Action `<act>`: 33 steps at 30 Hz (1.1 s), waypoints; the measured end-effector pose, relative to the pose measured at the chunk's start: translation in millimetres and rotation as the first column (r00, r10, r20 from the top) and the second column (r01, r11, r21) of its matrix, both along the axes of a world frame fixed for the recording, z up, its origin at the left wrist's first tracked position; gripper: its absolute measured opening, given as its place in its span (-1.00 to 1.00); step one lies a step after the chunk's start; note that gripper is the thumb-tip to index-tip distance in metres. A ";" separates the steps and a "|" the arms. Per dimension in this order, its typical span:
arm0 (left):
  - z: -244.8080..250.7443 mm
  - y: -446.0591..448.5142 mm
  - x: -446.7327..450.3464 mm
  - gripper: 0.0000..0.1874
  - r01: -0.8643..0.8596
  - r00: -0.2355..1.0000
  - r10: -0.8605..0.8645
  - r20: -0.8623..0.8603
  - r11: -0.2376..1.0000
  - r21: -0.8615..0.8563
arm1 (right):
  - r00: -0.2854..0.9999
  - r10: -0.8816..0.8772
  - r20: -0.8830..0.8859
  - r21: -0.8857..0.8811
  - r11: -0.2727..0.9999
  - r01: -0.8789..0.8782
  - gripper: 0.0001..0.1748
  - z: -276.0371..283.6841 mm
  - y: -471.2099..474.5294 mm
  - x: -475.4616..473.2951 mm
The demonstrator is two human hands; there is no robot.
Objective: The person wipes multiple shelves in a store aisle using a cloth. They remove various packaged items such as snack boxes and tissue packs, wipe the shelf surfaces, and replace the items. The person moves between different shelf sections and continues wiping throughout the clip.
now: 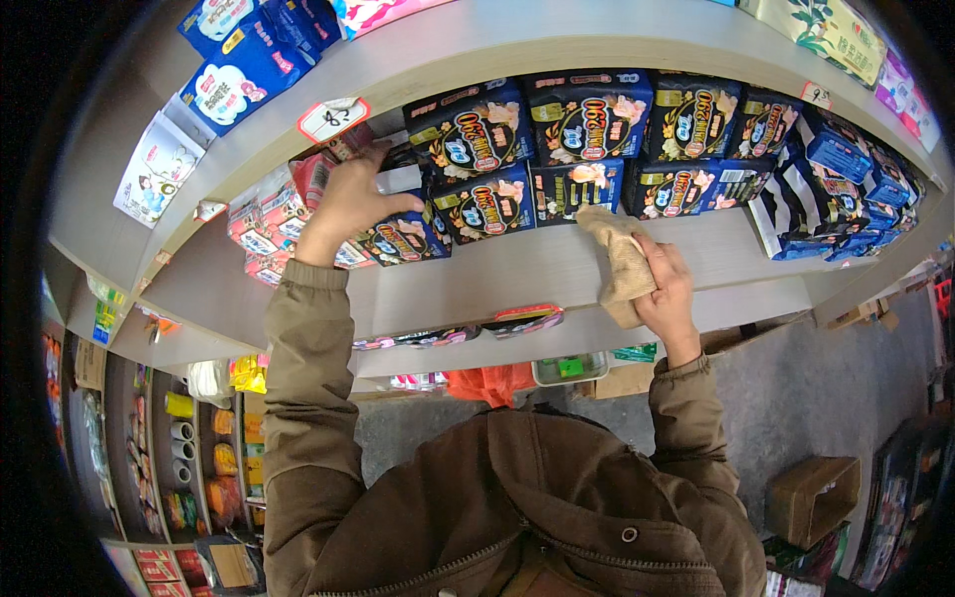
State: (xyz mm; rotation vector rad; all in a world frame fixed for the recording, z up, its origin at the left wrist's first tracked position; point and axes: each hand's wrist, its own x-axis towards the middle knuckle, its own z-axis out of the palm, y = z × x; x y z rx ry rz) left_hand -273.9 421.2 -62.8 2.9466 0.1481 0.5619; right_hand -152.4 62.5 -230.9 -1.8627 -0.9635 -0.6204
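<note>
My left hand (pixel 347 200) reaches into the left part of the shelf, its thumb and fingers spread apart. The thumb lies over the top of a dark blue sanitary-pad pack (pixel 406 240); whether it presses on it is unclear. Pink patterned packs (pixel 272 213) are stacked beside and partly behind that hand. In my right hand (pixel 666 291) a bunched beige cloth (pixel 623 261) is gripped, held over the front of the shelf board (pixel 492 272). Its upper end is near a dark pack (pixel 578 190) in the lower row. Dark floral packs (pixel 589 119) stand two high along the back.
An upper shelf edge (pixel 522 48) with price tags (pixel 333 119) curves above my hands. Loose dark packs (pixel 828 201) are piled at the right end. Below are a red plastic bag (pixel 492 382) and a clear tub (pixel 571 368). A cardboard box (pixel 813 500) stands to the right.
</note>
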 end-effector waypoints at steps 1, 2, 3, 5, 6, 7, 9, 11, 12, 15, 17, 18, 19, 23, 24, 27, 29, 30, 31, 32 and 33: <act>-2.7 -8.2 -3.0 -0.15 -0.023 1.000 0.023 -0.019 1.000 0.006 | 1.000 -0.006 0.001 -0.007 1.000 0.006 -0.46 0.7 0.6 0.0; -8.6 -5.4 -3.2 -0.15 -0.050 0.997 0.050 -0.063 0.999 0.004 | 1.000 -0.009 0.000 -0.008 1.000 0.009 -0.47 1.0 1.5 -0.7; -11.8 -7.6 -3.0 -0.15 -0.076 0.992 0.075 -0.105 0.997 -0.001 | 1.000 -0.015 0.002 -0.013 1.000 0.015 -0.47 1.4 1.2 -1.3; -14.1 -16.4 -10.1 -0.14 -0.060 0.995 0.062 -0.073 0.998 0.027 | 1.000 -0.019 0.005 -0.015 1.000 0.019 -0.47 2.3 1.3 -1.6; -15.0 -22.3 -16.4 -0.13 -0.054 0.997 0.057 -0.060 0.998 0.041 | 1.000 -0.016 0.004 -0.013 1.000 0.016 -0.47 1.9 1.1 -1.9; -20.1 -22.6 -21.4 -0.11 -0.033 0.999 0.036 -0.019 0.992 0.125 | 1.000 -0.013 0.002 -0.011 1.000 0.013 -0.47 1.6 1.1 -1.5; -35.5 -22.6 -30.0 -0.09 0.002 0.998 -0.018 0.052 0.955 0.295 | 1.000 -0.010 0.000 -0.003 1.000 0.010 -0.46 -0.2 1.4 -0.3; -43.8 -27.3 -43.0 -0.02 -0.021 0.998 -0.005 0.066 0.923 0.385 | 1.000 -0.008 -0.009 -0.001 1.000 0.008 -0.45 -2.3 1.8 -0.4; -42.5 -32.0 -48.9 0.02 -0.054 0.998 0.040 0.042 0.912 0.407 | 1.000 -0.009 -0.013 -0.004 1.000 0.008 -0.44 -2.4 2.0 -0.2; -45.7 -42.1 -62.7 0.05 -0.126 0.991 0.136 0.010 0.891 0.436 | 1.000 -0.017 -0.014 -0.020 1.000 0.016 -0.44 -5.1 0.5 1.1; -44.2 -54.7 -66.1 0.03 -0.156 0.983 0.184 -0.022 0.888 0.433 | 1.000 -0.011 -0.010 -0.029 1.000 0.011 -0.44 -5.0 -1.2 2.2; -44.6 -56.6 -68.6 0.04 -0.145 0.982 0.182 -0.053 0.902 0.407 | 1.000 -0.001 -0.010 -0.031 1.000 0.000 -0.44 -4.0 -1.6 1.8; -46.7 -56.4 -70.2 0.05 -0.126 0.990 0.142 -0.008 0.900 0.416 | 1.000 0.010 -0.009 -0.034 0.999 -0.010 -0.43 -3.0 -1.8 1.4; -62.6 -44.6 -67.1 0.03 -0.108 0.990 0.055 0.126 0.879 0.465 | 1.000 0.009 0.029 -0.028 1.000 -0.008 -0.45 -1.0 1.4 0.6; -64.1 -40.8 -64.1 0.01 -0.118 0.989 0.064 0.130 0.880 0.461 | 1.000 0.006 0.026 -0.033 0.999 -0.006 -0.45 0.0 1.5 -0.6; -60.7 -41.6 -67.2 -0.03 -0.110 0.986 0.048 0.160 0.905 0.410 | 1.000 0.009 0.003 -0.058 0.998 -0.009 -0.46 2.7 0.7 -1.8; -51.4 -61.7 -76.5 -0.03 -0.086 0.987 0.031 0.157 0.929 0.359 | 0.999 0.019 -0.032 -0.049 0.999 -0.021 -0.47 2.5 -2.0 0.8; -45.5 -73.3 -81.7 -0.07 -0.030 0.982 -0.028 0.185 0.952 0.306 | 0.998 0.033 -0.059 -0.029 0.999 -0.034 -0.47 0.9 -3.4 1.5; -43.1 -81.5 -86.8 -0.08 0.018 0.979 -0.071 0.194 0.964 0.265 | 0.995 0.053 -0.088 -0.013 0.998 -0.054 -0.47 0.4 -3.7 0.6; -41.6 -87.8 -89.6 -0.07 0.068 0.973 -0.113 0.204 0.975 0.212 | 0.971 0.140 -0.193 0.088 0.988 -0.125 -0.49 1.2 -2.7 -1.9; -42.1 -94.1 -92.1 -0.07 0.115 0.966 -0.147 0.214 0.981 0.158 | 0.971 0.196 -0.139 0.110 0.977 -0.182 -0.48 11.4 3.8 -9.2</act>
